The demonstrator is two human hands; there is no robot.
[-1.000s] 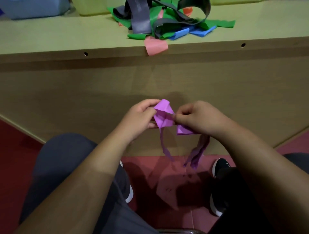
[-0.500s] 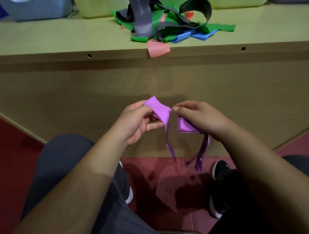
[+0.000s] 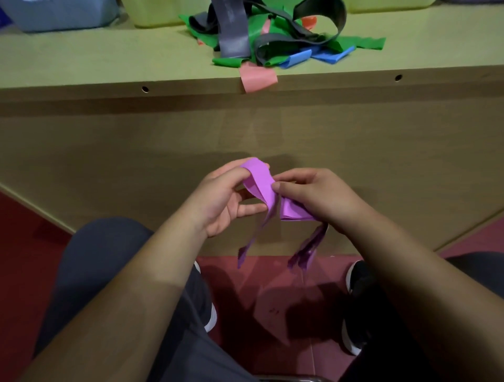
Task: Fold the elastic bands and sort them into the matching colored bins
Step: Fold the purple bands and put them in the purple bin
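Observation:
A purple elastic band (image 3: 261,182) is held in front of the table, above my knees. My left hand (image 3: 222,203) holds its upper loop, draped over the fingers with the thumb on top. My right hand (image 3: 316,193) pinches the band at the middle and keeps a folded stack of it under the fingers. Two loose ends hang down toward the floor. On the table top lies a tangled pile of bands (image 3: 272,38) in green, grey, blue and pink. A blue bin (image 3: 60,13) and a yellow-green bin (image 3: 155,13) stand at the back left.
The wooden table (image 3: 81,62) has a tall front panel close to my hands. A pink band (image 3: 257,77) hangs over its front edge. Another pale bin (image 3: 387,2) shows at the top right. My legs and dark shoes rest on the red floor below.
My left hand has lifted the band's loop higher and wrapped it over the fingers. My right hand shifted its pinch along the band. The hanging ends swung slightly.

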